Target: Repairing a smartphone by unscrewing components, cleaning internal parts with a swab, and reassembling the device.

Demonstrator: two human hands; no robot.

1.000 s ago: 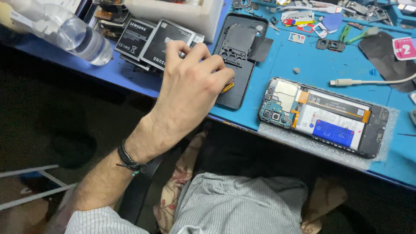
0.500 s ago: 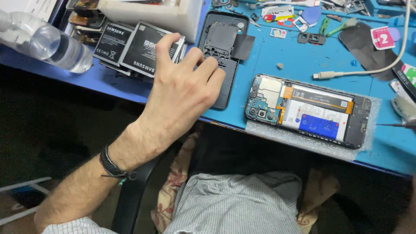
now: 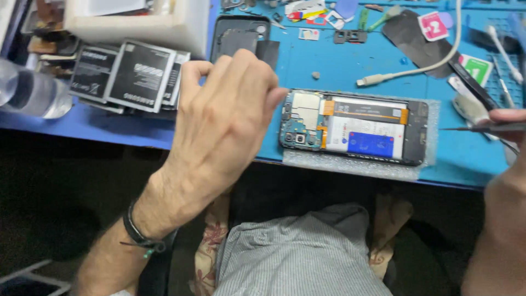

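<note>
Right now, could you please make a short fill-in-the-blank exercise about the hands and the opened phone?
1. The opened phone lies on a sheet of ____ wrap.
2. The right hand holds a thin ____.
3. The left hand hovers between the phone and a stack of ____.
4. The work mat is ____ in colour.

Missing words: bubble; tool; batteries; blue

The left hand [image 3: 224, 118] hovers palm down, fingers curled loosely, thumb tucked under, a dark band on its wrist. The right hand [image 3: 507, 164] enters at the right edge, fingers pinched together.
</note>
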